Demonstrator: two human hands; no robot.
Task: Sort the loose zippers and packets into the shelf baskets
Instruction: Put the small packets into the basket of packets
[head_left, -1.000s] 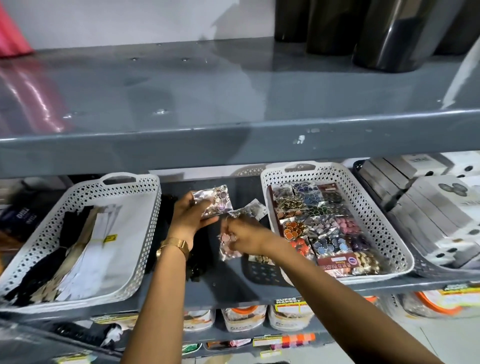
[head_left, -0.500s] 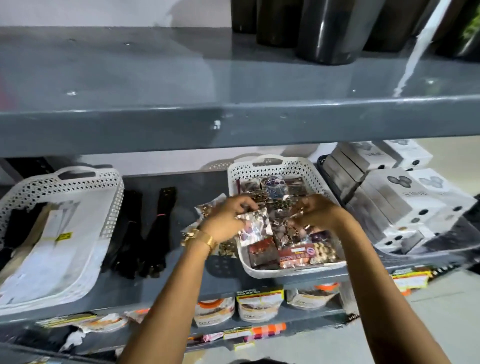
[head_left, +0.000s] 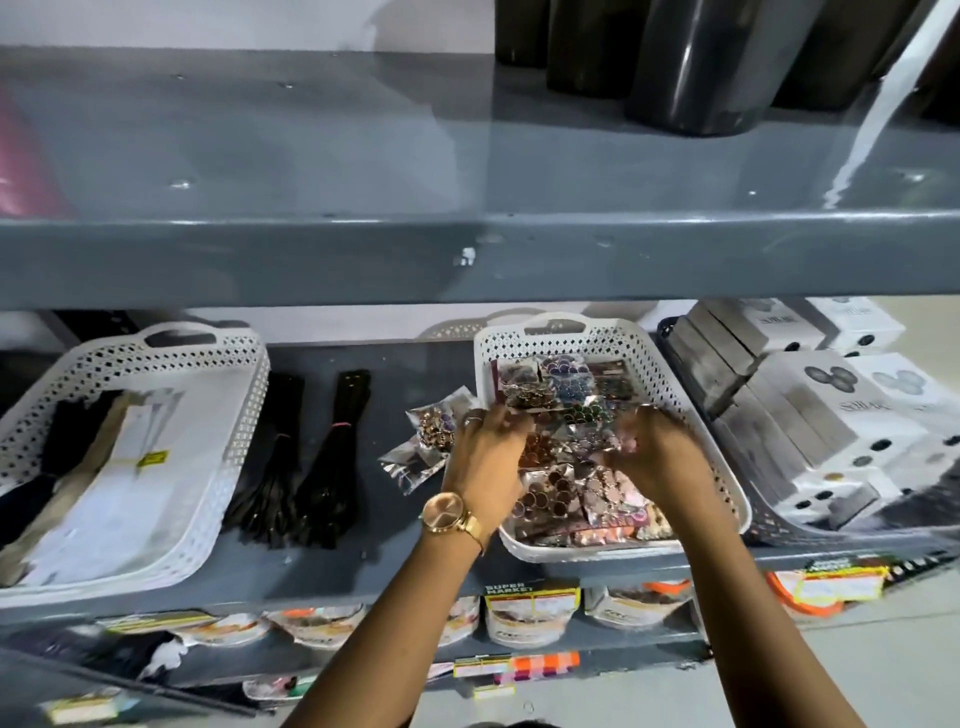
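Both hands hover over the right white basket (head_left: 691, 415), which is full of shiny button packets (head_left: 550, 493). My left hand (head_left: 485, 460), with a gold watch on its wrist, is at the basket's left rim with its fingers down on the packets. My right hand (head_left: 657, 457) curls over the packets in the middle. Both are blurred and their grip is hidden. Two loose packets (head_left: 434, 421) lie on the shelf just left of the basket. Two black zipper bundles (head_left: 311, 467) lie further left. The left white basket (head_left: 236, 415) holds white, beige and black zippers.
A dark tray of white boxes (head_left: 831, 415) stands to the right of the packet basket. The grey upper shelf (head_left: 467, 260) overhangs closely, with dark containers (head_left: 706, 62) on it. Pouches (head_left: 530, 618) fill the shelf below.
Both hands came from the middle of the shelf, each with a packet, rightward over the right basket. The shiny packet that my left hand held up no longer shows in it.
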